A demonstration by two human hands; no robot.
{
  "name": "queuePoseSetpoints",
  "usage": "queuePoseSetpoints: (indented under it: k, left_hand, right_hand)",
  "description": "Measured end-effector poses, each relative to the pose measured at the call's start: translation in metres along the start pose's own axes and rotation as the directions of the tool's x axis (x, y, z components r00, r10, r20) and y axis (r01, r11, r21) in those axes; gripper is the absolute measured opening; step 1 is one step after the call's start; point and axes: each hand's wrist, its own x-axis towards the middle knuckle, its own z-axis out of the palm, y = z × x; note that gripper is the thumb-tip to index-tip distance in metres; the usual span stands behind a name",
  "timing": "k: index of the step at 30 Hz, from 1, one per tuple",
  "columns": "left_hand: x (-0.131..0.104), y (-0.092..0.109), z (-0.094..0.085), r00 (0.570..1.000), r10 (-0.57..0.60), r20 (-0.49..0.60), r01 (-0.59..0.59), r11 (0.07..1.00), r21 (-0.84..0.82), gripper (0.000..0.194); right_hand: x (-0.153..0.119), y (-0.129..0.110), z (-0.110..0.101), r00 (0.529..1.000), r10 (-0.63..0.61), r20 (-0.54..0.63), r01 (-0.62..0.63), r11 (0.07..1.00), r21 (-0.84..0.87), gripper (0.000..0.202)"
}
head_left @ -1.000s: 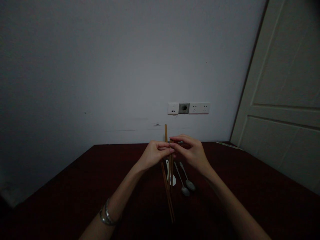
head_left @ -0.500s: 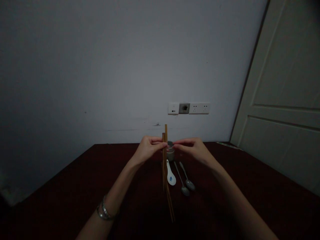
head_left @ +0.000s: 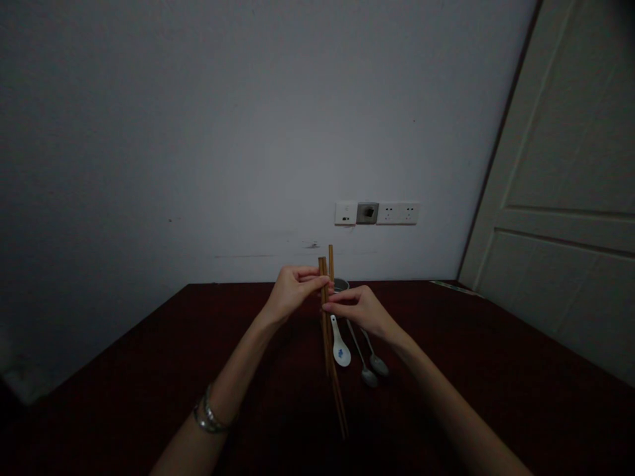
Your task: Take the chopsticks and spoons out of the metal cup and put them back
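Note:
Several wooden chopsticks (head_left: 326, 330) stand nearly upright in front of me, their top ends uneven. My left hand (head_left: 297, 288) pinches them near the top between thumb and fingers. Just below that grip, my right hand (head_left: 360, 309) has its thumb and fingertips closed on the chopsticks from the right. Behind the hands is a metal cup (head_left: 341, 285), mostly covered by them. A white porcelain spoon (head_left: 341, 350) with a blue mark lies right of the chopsticks. Two metal spoons, one nearer (head_left: 368, 377) and one farther right (head_left: 380, 365), lie beside it, handles pointing away.
A dark red table (head_left: 198, 357) reaches back to a grey wall (head_left: 223, 132). Sockets (head_left: 397, 213) sit on the wall above the table's back edge. A panelled door (head_left: 565, 165) stands at the right, and a flat strip (head_left: 456, 288) lies at the back right edge.
My right hand has moved left and down from beside the cup onto the chopsticks. The chopsticks' top ends have spread apart slightly. My left hand has kept its grip.

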Motion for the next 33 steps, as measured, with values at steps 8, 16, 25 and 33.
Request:
queuePoseSetpoints:
  k: [8, 16, 25, 33]
  left_hand:
    - [0.000, 0.001, 0.000, 0.999, -0.053, 0.002, 0.053, 0.997, -0.059, 0.019]
    - [0.007, -0.003, -0.011, 0.991, -0.069, 0.111, 0.069, 0.998, 0.002, 0.041]
    - [0.034, -0.039, -0.040, 0.974, -0.197, -0.110, 0.187, 0.978, -0.097, 0.044]
    - [0.058, -0.152, -0.069, 0.869, -0.367, -0.332, 0.344, 0.930, -0.128, 0.026]
  right_hand:
    - [0.000, 0.000, 0.006, 0.998, -0.027, -0.065, 0.028, 1.000, 0.012, 0.019]
    - [0.003, 0.002, 0.005, 0.997, 0.001, -0.083, -0.004, 0.999, -0.037, 0.022]
    - [0.067, 0.003, -0.051, 0.984, -0.034, -0.175, 0.014, 0.993, -0.114, 0.024]
    - [0.141, 0.024, -0.091, 0.937, -0.033, -0.348, 0.002, 0.996, -0.089, 0.027]
